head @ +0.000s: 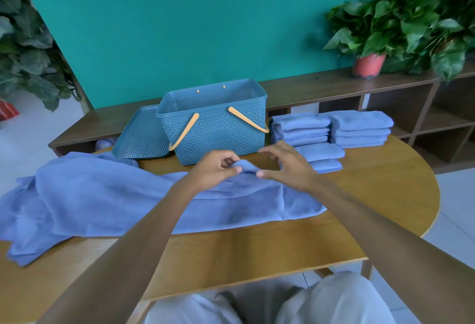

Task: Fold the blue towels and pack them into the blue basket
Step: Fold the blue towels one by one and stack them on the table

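A heap of loose blue towels [102, 203] sprawls over the left and middle of the wooden table [257, 244]. My left hand [218, 167] pinches a raised corner of the top towel just in front of the blue basket [216, 128]. Next to it my right hand [285, 164] hovers with fingers spread and its thumb tip touching the same fold. The basket stands open with its orange handles hanging down. Several folded blue towels [331, 133] lie stacked to the right of the basket.
The basket's blue lid [141, 136] leans against its left side. Behind the table runs a low brown shelf unit [385, 97] with a potted plant in a red pot [370, 64]. Another leafy plant [23, 41] stands at the far left.
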